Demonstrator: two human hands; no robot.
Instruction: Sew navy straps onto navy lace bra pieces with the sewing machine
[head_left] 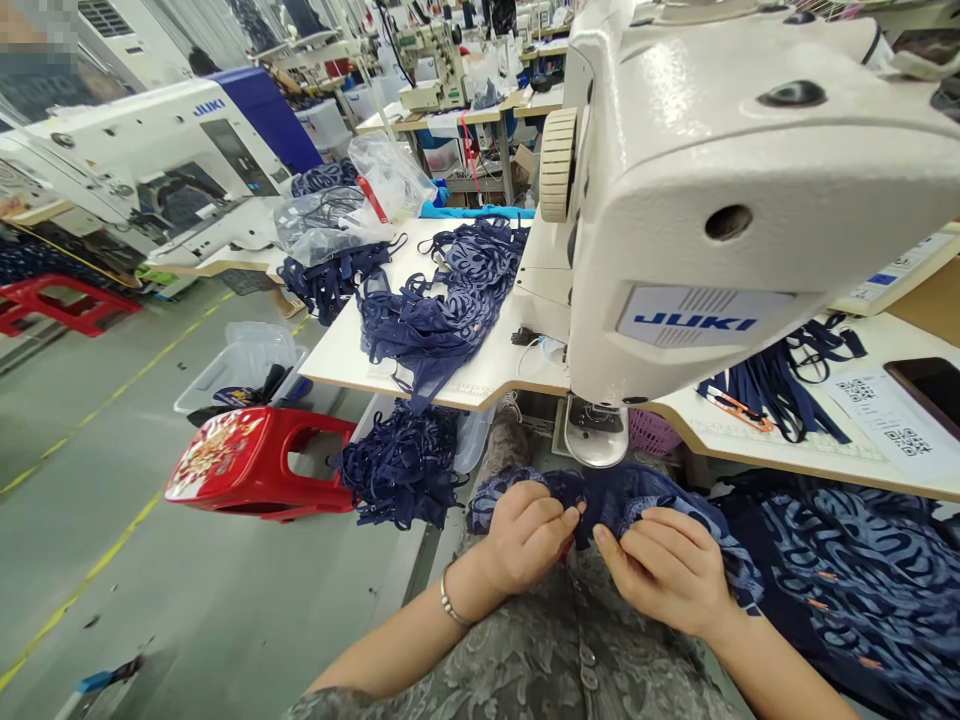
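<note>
Stretched between my two hands, just below the sewing machine's needle area, is a navy garment (600, 500) with lighter blue patterned cups or panels and sheer mesh. My left hand (529, 535) is closed on its left part, with thumb and forefinger pinched at the edge. My right hand (664, 565) has its fingers curled over the right part, the thumb pointing toward the left hand. The white JUKI sewing machine (675, 200) stands right above, its rounded metal bed end (596, 437) close over the cloth. What lies under my fingers is hidden.
Navy patterned garments (450, 300) are heaped on the white table (337, 355). More navy pieces (401, 465) hang at lower left, beside a red stool (262, 465). On the right lie navy straps (787, 385), orange-handled snips (739, 410), a phone (930, 390) and more patterned fabric (870, 570).
</note>
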